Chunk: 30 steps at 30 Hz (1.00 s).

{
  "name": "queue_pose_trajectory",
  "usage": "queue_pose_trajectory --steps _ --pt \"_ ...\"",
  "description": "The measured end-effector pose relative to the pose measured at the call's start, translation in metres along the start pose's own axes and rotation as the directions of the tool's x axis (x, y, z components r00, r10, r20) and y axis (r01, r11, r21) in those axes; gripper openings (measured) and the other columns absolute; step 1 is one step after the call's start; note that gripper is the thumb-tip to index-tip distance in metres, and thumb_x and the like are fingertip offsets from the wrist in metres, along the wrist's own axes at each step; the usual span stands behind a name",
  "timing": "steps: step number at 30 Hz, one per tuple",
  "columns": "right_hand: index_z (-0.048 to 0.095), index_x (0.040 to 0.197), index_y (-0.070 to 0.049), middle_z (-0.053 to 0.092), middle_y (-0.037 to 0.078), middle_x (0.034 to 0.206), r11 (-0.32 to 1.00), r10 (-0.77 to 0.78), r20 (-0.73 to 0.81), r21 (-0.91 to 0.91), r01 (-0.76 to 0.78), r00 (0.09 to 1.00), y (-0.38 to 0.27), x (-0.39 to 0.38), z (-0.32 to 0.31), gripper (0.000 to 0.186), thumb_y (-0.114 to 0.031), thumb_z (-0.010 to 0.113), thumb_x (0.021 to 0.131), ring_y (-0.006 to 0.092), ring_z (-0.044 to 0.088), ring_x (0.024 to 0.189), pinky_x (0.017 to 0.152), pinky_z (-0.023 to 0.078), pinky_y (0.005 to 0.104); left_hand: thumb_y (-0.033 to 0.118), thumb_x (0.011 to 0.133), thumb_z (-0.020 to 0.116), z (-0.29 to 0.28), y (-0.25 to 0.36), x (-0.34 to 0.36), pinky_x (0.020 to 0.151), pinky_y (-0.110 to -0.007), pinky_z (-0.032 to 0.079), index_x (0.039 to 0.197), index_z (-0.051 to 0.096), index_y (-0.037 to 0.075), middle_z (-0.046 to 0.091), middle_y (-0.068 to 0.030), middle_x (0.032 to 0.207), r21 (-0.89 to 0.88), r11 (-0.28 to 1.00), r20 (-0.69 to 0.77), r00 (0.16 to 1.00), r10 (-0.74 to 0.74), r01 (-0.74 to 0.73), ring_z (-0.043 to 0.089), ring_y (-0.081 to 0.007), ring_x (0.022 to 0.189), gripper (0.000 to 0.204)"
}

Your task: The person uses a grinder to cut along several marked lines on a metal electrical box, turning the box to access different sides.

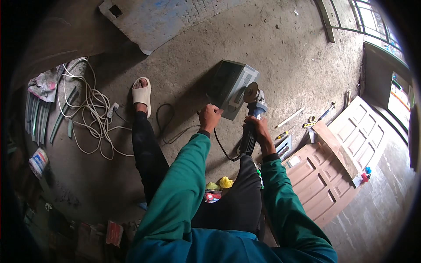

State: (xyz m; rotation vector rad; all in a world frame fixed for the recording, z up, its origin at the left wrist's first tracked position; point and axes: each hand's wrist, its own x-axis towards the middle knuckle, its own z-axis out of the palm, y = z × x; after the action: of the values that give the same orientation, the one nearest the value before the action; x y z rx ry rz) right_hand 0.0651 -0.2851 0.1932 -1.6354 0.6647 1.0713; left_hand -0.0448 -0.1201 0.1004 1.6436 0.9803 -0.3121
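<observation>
Grinder, round disc beside a boxy, smooth metal-looking case on rough concrete, sits in the right hand, fingers wrapped round it; the left hand curls at the case's edge, whether gripping I cannot tell. Pale cord coils leftward.

Free room over the floor beyond the metal box; black cord in the way left of the grinder.
</observation>
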Motion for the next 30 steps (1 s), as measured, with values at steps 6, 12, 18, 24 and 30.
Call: queue_pose_trajectory --steps 6,12,18,24,30 --pt "0.058 0.083 0.001 0.06 0.009 0.071 0.999 0.021 -0.007 -0.028 -0.021 1.0 -0.003 0.002 0.002 0.02 -0.016 0.066 0.078 0.0197 0.061 0.056 0.052 0.051 0.0307 0.02 0.074 0.075 -0.002 0.0 -0.001 0.061 -0.039 0.046 0.074 0.068 0.0 0.064 -0.0175 0.074 0.035 0.999 -0.017 1.0 -0.006 0.007 0.063 -0.0334 0.07 0.021" --pt "0.058 0.083 0.001 0.059 0.008 0.07 0.999 0.024 -0.002 -0.035 -0.024 1.0 -0.002 0.009 0.0 0.02 -0.016 0.066 0.078 0.0196 0.061 0.056 0.052 0.052 0.0307 0.021 0.074 0.075 -0.005 0.003 -0.001 0.061 -0.04 0.046 0.075 0.07 0.0 0.065 -0.0192 0.072 0.062 0.996 -0.044 0.997 0.065 -0.062 0.064 -0.0338 0.069 0.021" --pt "0.059 0.083 0.001 0.06 0.009 0.069 0.999 0.034 0.008 -0.014 -0.034 0.999 -0.001 0.007 0.001 0.02 -0.017 0.066 0.078 0.0195 0.062 0.057 0.051 0.051 0.0299 0.021 0.073 0.075 -0.006 0.005 -0.002 0.06 -0.039 0.047 0.073 0.069 0.002 0.064 -0.0183 0.072 0.059 0.998 -0.052 0.999 0.014 -0.011 0.064 -0.0328 0.07 0.021" --pt "0.061 0.083 0.001 0.062 0.011 0.074 0.986 0.078 -0.036 -0.143 -0.082 0.996 -0.011 0.005 0.001 0.02 -0.018 0.066 0.08 0.0193 0.063 0.06 0.053 0.051 0.03 0.022 0.072 0.074 -0.001 -0.001 -0.001 0.059 -0.039 0.047 0.072 0.068 0.002 0.064 -0.0174 0.07 0.081 0.995 -0.087 0.994 0.068 -0.061 0.064 -0.0325 0.068 0.021" --pt "0.058 0.081 -0.003 0.059 0.004 0.067 0.998 -0.045 -0.017 -0.048 0.044 0.999 -0.003 0.005 0.004 0.011 -0.008 0.066 0.076 0.0142 0.057 0.052 0.048 0.047 0.0285 0.022 0.072 0.074 0.008 -0.013 0.002 0.06 -0.041 0.047 0.068 0.067 0.004 0.064 -0.0167 0.07 0.062 0.991 -0.149 0.981 0.124 -0.116 0.064 -0.0331 0.067 0.02"
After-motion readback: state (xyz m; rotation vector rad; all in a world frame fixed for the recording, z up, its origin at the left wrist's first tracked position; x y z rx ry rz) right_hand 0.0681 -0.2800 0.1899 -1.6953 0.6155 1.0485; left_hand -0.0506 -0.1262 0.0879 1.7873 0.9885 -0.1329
